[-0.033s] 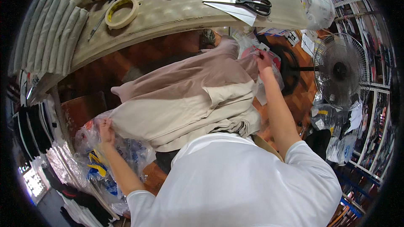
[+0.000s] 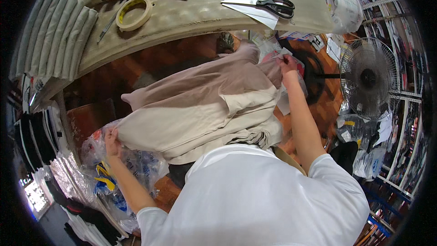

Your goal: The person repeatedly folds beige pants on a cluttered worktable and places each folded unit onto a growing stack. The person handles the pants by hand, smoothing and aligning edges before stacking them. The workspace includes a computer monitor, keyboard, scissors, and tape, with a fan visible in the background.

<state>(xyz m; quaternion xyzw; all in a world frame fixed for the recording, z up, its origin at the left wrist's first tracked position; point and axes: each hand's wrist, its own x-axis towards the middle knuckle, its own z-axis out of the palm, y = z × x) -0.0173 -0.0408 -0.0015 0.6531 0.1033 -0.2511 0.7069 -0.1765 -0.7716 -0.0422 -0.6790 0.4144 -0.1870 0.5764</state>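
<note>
Beige cloth (image 2: 195, 109): 1, between hands, at table's (image 2: 195, 16) near side | Left hand (image 2: 112, 142): 1, pinching cloth's left edge | Right hand (image 2: 287, 66): 1, pinching cloth's far right end | Scissors (image 2: 276, 7): 1 | Tape roll (image 2: 136, 26): 1 | Fan (image 2: 368, 77): 1, right

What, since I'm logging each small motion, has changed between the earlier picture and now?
Very little: the left hand has edged slightly left, at the left edge of the beige cloth. No new grip or release is visible. The right hand still grips the cloth's far right part; the scissors and tape roll stay put on the desk.
</note>
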